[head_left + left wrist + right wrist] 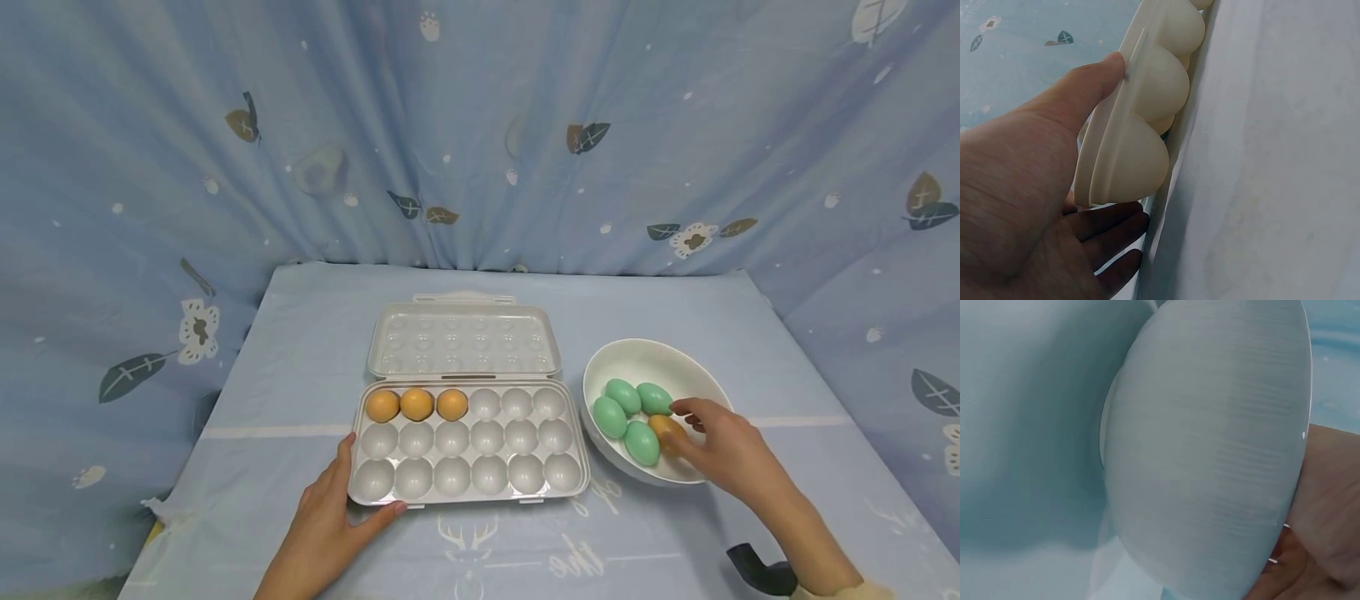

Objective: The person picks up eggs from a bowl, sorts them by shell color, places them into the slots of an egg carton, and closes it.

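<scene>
A white plastic egg carton (468, 442) lies unfolded on the table, its lid (465, 337) laid back behind it. Three orange eggs (417, 404) sit in the left half of its back row. My left hand (322, 508) rests at the carton's front left corner, thumb on the front edge, index finger along the left side. In the left wrist view the carton's rounded cups (1138, 165) stand near the loosely extended fingers. Inside a white bowl (697, 362), my right hand (727, 450) holds an orange egg (663, 427) between thumb and fingers. The bowl wall hides the egg in the right wrist view.
Several green eggs (622, 397) lie in the bowl around the orange one. The bowl stands just right of the carton. A black curved object (757, 571) shows beside the right forearm. Patterned blue cloth (465, 150) hangs behind the cloth-covered table (300, 333).
</scene>
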Demonstrator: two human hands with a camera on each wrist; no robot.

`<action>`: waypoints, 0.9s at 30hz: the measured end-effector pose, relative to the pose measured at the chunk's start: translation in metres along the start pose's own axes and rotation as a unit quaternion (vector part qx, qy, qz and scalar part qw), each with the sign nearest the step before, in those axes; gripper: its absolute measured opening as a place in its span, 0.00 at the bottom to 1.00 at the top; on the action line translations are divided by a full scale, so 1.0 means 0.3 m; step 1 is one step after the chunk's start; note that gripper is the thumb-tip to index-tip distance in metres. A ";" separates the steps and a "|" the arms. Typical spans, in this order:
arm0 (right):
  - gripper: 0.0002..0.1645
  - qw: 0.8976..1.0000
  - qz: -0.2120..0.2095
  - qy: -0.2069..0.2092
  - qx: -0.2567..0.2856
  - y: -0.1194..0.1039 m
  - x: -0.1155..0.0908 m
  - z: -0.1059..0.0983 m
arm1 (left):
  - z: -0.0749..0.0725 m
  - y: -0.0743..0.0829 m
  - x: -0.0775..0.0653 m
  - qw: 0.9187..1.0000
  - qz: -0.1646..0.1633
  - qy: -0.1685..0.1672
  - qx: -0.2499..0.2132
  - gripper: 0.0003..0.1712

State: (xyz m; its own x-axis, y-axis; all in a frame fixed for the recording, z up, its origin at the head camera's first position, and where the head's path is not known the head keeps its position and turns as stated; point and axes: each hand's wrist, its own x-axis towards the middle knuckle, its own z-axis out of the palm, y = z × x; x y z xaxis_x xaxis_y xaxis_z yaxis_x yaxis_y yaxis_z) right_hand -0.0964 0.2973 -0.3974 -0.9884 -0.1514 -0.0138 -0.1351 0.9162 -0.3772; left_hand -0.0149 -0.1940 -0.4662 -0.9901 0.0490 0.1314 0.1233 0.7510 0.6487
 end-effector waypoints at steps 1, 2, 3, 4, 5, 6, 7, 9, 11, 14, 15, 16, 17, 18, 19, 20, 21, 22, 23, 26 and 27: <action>0.27 1.000 -0.001 -0.005 -0.004 0.000 0.003 0.000 | 0.000 0.000 0.000 1.000 -0.001 -0.001 0.000 0.68; 0.27 1.000 -0.001 -0.010 -0.008 -0.001 0.005 0.001 | -0.001 0.000 0.000 1.000 -0.002 -0.003 0.001 0.68; 0.27 1.000 0.000 -0.014 -0.011 -0.001 0.008 0.002 | -0.001 0.000 0.000 1.000 -0.004 -0.004 0.001 0.68; 0.26 1.000 0.000 -0.018 -0.013 -0.001 0.011 0.002 | -0.001 0.000 0.000 1.000 -0.005 -0.005 0.002 0.68; 0.26 1.000 0.002 -0.022 -0.015 -0.001 0.013 0.002 | -0.001 0.001 0.000 1.000 -0.007 -0.006 0.002 0.68; 0.25 0.999 0.004 -0.026 -0.017 -0.002 0.016 0.002 | -0.001 0.001 0.000 1.000 -0.007 -0.006 0.003 0.68; 0.25 0.999 0.005 -0.029 -0.019 -0.003 0.019 0.003 | -0.001 0.002 0.000 1.000 -0.008 -0.006 0.003 0.68; 0.23 0.999 0.006 -0.032 -0.024 -0.005 0.023 0.005 | -0.001 0.003 -0.001 1.000 -0.011 -0.008 0.005 0.68; 0.22 0.999 0.006 -0.036 -0.027 -0.007 0.029 0.006 | -0.002 0.005 -0.002 1.000 -0.016 -0.011 0.006 0.68; 0.20 0.999 -0.002 -0.036 -0.027 -0.011 0.040 0.010 | -0.004 0.007 -0.003 0.999 -0.028 -0.019 0.008 0.69; 0.20 0.999 -0.006 -0.034 -0.027 -0.012 0.044 0.012 | -0.005 0.008 -0.003 0.999 -0.032 -0.021 0.008 0.69; 0.19 0.999 -0.010 -0.032 -0.027 -0.013 0.048 0.014 | -0.005 0.008 -0.003 0.999 -0.036 -0.025 0.009 0.69; 0.19 0.999 -0.015 -0.029 -0.029 -0.014 0.051 0.017 | -0.005 0.008 -0.003 0.999 -0.038 -0.027 0.008 0.69; 0.19 0.999 -0.019 -0.026 -0.032 -0.014 0.055 0.020 | -0.005 0.007 -0.003 0.999 -0.039 -0.028 0.008 0.69; 0.19 0.999 -0.024 -0.023 -0.036 -0.014 0.059 0.023 | -0.005 0.007 -0.002 0.999 -0.039 -0.028 0.007 0.69; 0.19 0.999 -0.027 -0.024 -0.039 -0.015 0.064 0.026 | -0.004 0.006 -0.002 0.999 -0.038 -0.028 0.006 0.69; 0.20 0.998 -0.030 -0.024 -0.044 -0.015 0.069 0.030 | -0.004 0.006 -0.002 0.999 -0.036 -0.028 0.006 0.69; 0.21 0.998 -0.029 -0.026 -0.048 -0.016 0.073 0.033 | -0.003 0.005 -0.001 0.999 -0.032 -0.024 0.003 0.69; 0.22 0.998 -0.028 -0.029 -0.051 -0.017 0.078 0.036 | -0.002 0.004 -0.001 1.000 -0.025 -0.019 0.000 0.68; 0.23 0.998 -0.025 -0.035 -0.055 -0.020 0.091 0.043 | -0.002 0.003 0.000 1.000 -0.009 -0.007 -0.004 0.68; 0.24 0.998 -0.023 -0.035 -0.056 -0.021 0.094 0.045 | -0.001 0.002 0.000 1.000 -0.004 -0.003 -0.006 0.68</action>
State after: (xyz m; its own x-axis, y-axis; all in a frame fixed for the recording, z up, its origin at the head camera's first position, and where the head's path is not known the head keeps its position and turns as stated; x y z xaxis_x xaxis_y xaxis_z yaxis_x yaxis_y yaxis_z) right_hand -0.1223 0.2822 -0.4080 -0.9742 -0.2165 -0.0644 -0.1915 0.9428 -0.2728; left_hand -0.0147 -0.1938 -0.4656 -0.9915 0.0470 0.1211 0.1157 0.7439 0.6582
